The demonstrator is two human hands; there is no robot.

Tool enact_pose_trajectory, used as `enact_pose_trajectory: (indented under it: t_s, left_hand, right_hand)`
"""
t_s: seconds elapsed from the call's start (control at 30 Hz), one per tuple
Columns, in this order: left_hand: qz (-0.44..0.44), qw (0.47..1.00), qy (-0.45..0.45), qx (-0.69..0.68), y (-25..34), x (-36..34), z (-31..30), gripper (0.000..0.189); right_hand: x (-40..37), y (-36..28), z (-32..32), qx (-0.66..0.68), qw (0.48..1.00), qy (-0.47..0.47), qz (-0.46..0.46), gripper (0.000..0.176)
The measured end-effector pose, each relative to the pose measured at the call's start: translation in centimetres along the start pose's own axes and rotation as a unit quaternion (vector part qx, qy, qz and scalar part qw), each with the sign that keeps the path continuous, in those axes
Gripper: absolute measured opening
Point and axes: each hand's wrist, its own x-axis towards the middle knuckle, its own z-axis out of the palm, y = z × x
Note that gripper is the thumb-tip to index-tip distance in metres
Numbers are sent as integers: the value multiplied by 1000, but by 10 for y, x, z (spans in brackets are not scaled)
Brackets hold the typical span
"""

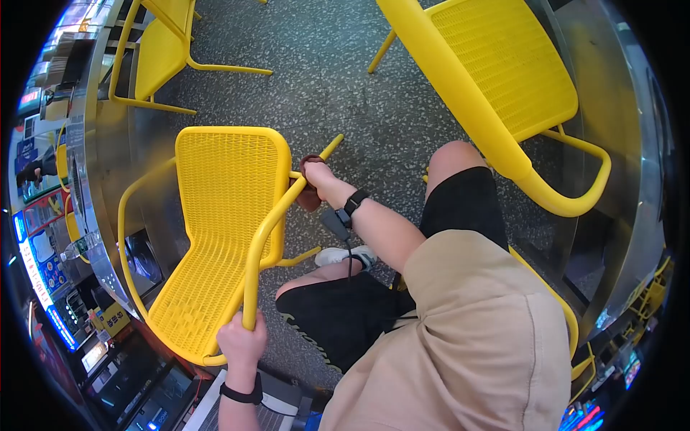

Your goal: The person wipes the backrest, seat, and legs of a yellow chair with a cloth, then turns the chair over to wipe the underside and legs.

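Note:
A yellow woven chair (230, 187) stands tilted in front of me, with its tubular frame toward my body. My left hand (242, 341) is closed around the lower end of the chair's curved armrest tube (255, 266). Farther up, my right hand (317, 179) holds a dark red cloth (309, 199) against the chair's frame, near a leg (332, 146). Part of the cloth hangs below the fingers. Both wrists wear black bands, and a small grey device (335, 224) with a cable hangs by the right one.
Another yellow chair (507, 65) stands close at upper right, and a further one (159, 57) at upper left. Metal-sided counters (108, 158) run along both sides. Speckled floor (302, 79) lies between them. My bent knees (454, 159) are close to the work.

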Motion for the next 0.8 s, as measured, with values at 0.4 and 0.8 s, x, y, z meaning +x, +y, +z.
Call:
enact_pose_trajectory:
  t_s: [0.4,0.8]
  left_hand:
    - [-20,998,-61,-26,-2,5,-2,39]
    - [-25,988,-149,-24,-11,4,-14,38]
  right_hand:
    - [123,-17,-53,-16,990,138,32,33]
    - [275,-7,-135,-114,976,185,26,30]
